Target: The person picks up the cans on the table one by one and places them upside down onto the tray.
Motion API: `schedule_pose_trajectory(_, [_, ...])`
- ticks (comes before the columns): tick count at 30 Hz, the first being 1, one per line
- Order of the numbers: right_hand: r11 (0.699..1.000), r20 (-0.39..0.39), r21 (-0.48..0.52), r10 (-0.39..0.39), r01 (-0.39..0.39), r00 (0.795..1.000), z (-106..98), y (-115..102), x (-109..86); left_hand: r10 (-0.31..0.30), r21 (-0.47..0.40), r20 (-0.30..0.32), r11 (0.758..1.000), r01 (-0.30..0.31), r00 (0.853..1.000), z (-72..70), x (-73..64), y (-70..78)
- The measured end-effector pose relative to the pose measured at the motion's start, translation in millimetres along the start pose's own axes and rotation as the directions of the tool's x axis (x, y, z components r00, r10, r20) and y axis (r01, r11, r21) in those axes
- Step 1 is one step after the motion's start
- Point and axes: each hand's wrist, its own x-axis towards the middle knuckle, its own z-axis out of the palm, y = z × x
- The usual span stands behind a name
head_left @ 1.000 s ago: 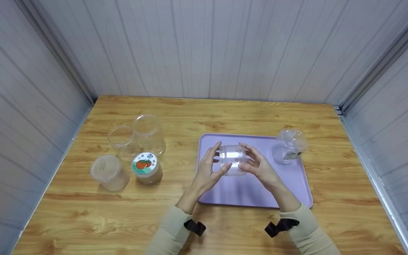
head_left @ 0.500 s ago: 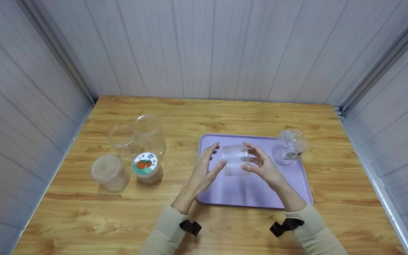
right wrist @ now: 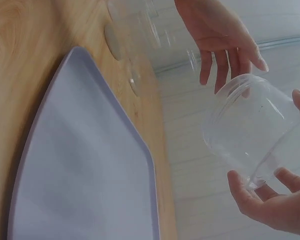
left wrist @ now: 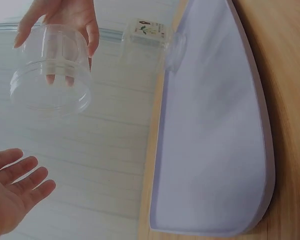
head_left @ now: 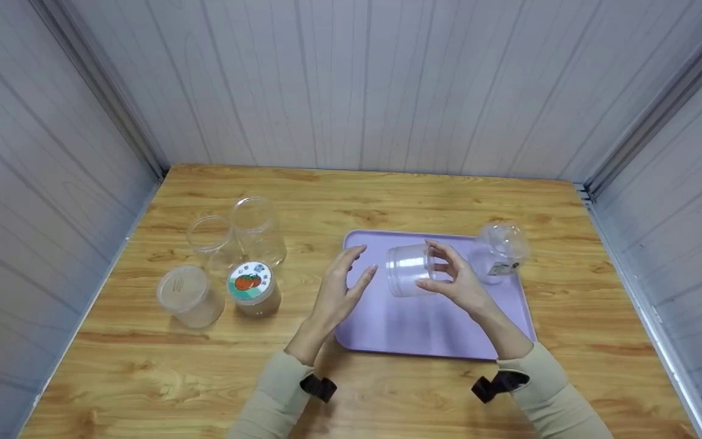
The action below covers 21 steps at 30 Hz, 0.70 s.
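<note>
A clear plastic jar [head_left: 409,270] without a lid lies sideways in the air over the purple tray [head_left: 381,326], its threaded mouth facing left. My right hand [head_left: 457,283] grips it round the base end, thumb in front and fingers behind, as the right wrist view also shows of the jar [right wrist: 255,127]. To the left of the mouth, my left hand [head_left: 339,292] is spread with nothing in it, apart from the jar. In the left wrist view the left hand's fingers [left wrist: 20,172] are extended below the jar [left wrist: 52,70].
Another clear jar with a small label [head_left: 497,253] stands at the tray's right back corner. Left on the wooden table are two tall clear jars [head_left: 259,235], a lidded jar with a tomato picture [head_left: 253,289] and a frosted-lid jar [head_left: 189,299]. Panelled walls [head_left: 351,85] enclose the table.
My left hand has let go of the jar and moved left, away from it. The right hand still holds the jar and has shifted slightly right, tilting it a little.
</note>
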Motion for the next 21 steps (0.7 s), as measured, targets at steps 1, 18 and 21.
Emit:
schedule_pose_trajectory(1, [1.000,-0.007,-0.016,-0.001,0.001,1.000,-0.5,-0.2,0.7,0.004,0.012,-0.006,1.000,-0.003,1.000,-0.5,0.4,-0.3])
schedule_pose_trajectory(18, [0.960,-0.103,-0.281,-0.027,-0.003,0.994,-18.7,12.9,17.4,-0.029,0.191,-0.008,0.981,0.030,1.000,-15.8,2.1,-4.2])
schedule_pose_trajectory(21, [0.950,-0.124,-0.312,-0.033,-0.008,0.992,-21.5,16.1,19.8,-0.051,0.223,-0.010,0.973,0.051,0.999,-18.4,2.9,-4.3])
